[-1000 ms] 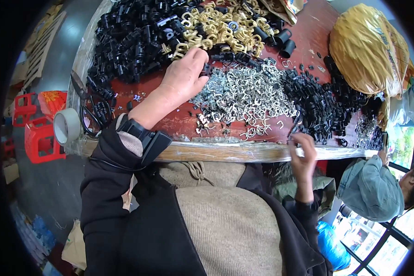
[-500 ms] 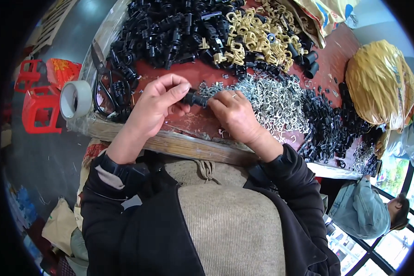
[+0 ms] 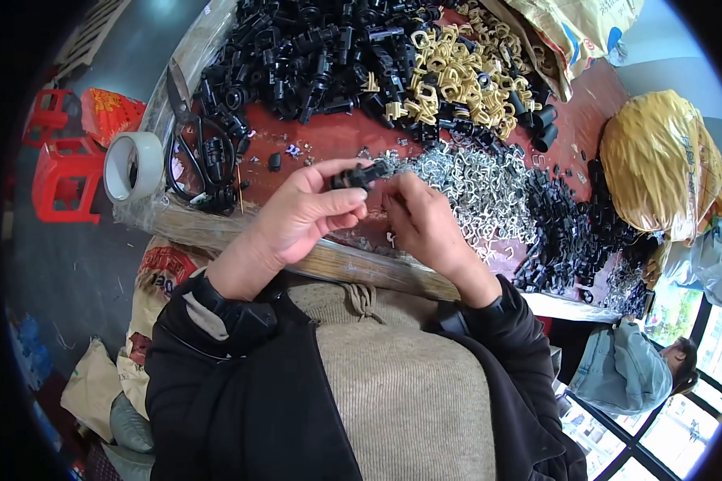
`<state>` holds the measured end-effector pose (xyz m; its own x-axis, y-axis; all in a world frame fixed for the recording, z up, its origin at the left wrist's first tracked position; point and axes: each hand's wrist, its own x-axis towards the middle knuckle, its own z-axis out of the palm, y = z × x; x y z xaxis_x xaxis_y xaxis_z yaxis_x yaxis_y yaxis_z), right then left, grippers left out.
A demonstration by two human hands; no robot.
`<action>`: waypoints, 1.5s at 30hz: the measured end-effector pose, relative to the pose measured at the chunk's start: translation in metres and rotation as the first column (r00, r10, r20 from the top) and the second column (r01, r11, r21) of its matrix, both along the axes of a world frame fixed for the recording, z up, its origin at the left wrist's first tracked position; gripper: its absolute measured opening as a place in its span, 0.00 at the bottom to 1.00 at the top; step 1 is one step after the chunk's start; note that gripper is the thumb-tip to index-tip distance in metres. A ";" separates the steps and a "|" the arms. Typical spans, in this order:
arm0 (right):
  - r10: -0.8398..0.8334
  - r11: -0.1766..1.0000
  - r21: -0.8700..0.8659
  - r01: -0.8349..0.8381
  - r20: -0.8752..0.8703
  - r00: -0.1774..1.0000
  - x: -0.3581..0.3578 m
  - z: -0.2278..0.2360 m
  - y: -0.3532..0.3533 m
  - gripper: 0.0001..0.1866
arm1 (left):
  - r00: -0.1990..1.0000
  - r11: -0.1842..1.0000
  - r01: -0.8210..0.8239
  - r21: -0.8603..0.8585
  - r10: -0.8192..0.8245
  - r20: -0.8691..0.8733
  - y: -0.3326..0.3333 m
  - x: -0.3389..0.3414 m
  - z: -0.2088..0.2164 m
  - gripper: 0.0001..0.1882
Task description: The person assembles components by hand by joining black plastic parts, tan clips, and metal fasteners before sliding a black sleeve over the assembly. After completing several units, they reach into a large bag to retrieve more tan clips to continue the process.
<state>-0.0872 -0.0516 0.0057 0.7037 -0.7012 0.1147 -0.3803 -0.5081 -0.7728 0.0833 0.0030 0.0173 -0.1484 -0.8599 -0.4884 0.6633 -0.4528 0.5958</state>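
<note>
Head view: both hands, left hand (image 3: 309, 212) and right hand (image 3: 421, 220), pinch a black clip (image 3: 359, 175) above table edge (image 3: 353, 264).

Both hands meet over the counter's (image 3: 313, 136) near edge: left hand (image 3: 309, 212) pinches a small clip part (image 3: 353, 176), right hand (image 3: 421, 220) just beside it. Metal clip heap (image 3: 473, 184) lies right of the hands. Plastic parts pile (image 3: 297, 48) behind; ring pile (image 3: 449, 64) behind right. Tape roll (image 3: 132, 166) at the left edge, scissors (image 3: 196, 152) beside it. Filled bag (image 3: 662, 160) far right.

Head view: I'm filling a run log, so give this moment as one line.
left hand: holds black plastic part | right hand: touches its end | silver clip pile beside | table
</note>
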 end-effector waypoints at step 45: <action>-0.246 0.916 -0.175 0.362 0.467 0.849 -0.063 -0.016 0.021 0.09 | 0.933 0.936 0.316 -0.156 -0.277 0.229 -0.021 -0.058 -0.024 0.06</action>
<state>-0.1499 -0.0303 -0.0104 0.2999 -0.7787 0.5511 -0.2097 -0.6174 -0.7582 0.0253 -0.0177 -0.0070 -0.3269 -0.8702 -0.3687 0.3741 -0.4774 0.7951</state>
